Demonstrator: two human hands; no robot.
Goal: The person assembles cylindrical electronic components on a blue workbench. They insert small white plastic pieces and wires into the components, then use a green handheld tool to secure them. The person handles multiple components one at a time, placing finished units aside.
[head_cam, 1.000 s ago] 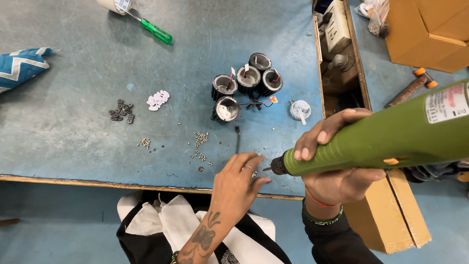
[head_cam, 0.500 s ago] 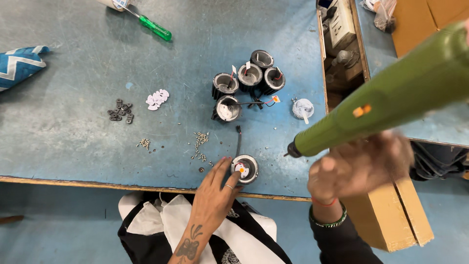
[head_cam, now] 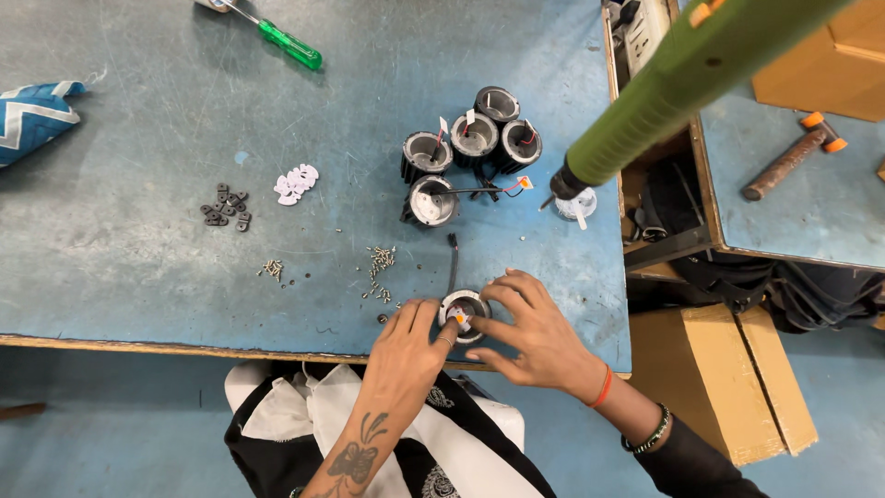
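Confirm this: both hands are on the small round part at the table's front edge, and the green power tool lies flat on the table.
Not quite. In the head view both hands, left hand and right hand, are on the round part, but the green power tool hangs in the air above the table.

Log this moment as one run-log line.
left hand: touching round housing | right hand: touching same housing | green driver: hanging above table, unheld | screws: loose left of housing

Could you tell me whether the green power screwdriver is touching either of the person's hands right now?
Apart. The head view shows the green power screwdriver hanging clear above the table, while the left hand and right hand are both down at the small round housing.
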